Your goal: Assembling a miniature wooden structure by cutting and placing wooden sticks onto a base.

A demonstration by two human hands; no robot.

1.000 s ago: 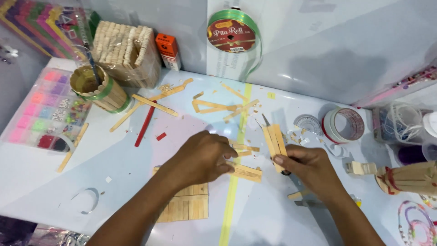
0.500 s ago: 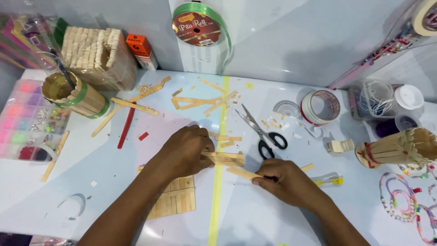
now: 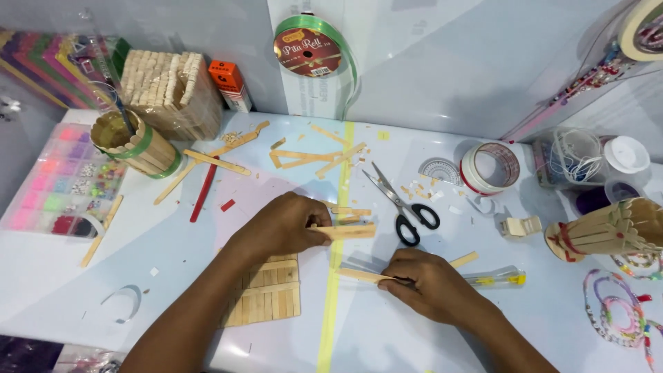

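Wooden stock first — what does each hand carry?

— Item one: left hand [image 3: 280, 228], fingers pinched narrow on a flat craft stick [image 3: 349, 231], held level just above the bench [image 3: 173, 249]. Item two: right hand [image 3: 431, 287], fingers closed on a second stick [image 3: 359, 275], its free end pointing left and lying low, on or just over the bench; I cannot tell which.

— And close by?

— Item three: stick panel [image 3: 266, 293], flat, partly under the left forearm. Item four: scissors [image 3: 404, 204], blades shut, just beyond the right hand. Item five: clear tube with yellow tip [image 3: 494, 278], touching or just beside the right hand. Item six: yellow strip [image 3: 335, 276] running down the bench between the hands.

— Risks, as you judge them?

— The left forearm rests over the panel, so a sideways shift could drag it askew. Thin sticks held only at one end may twist or snap under pressure. A backward sweep of the right hand could roll the tube, or knock the scissors. Loose offcuts near the strip could catch under anything laid down.
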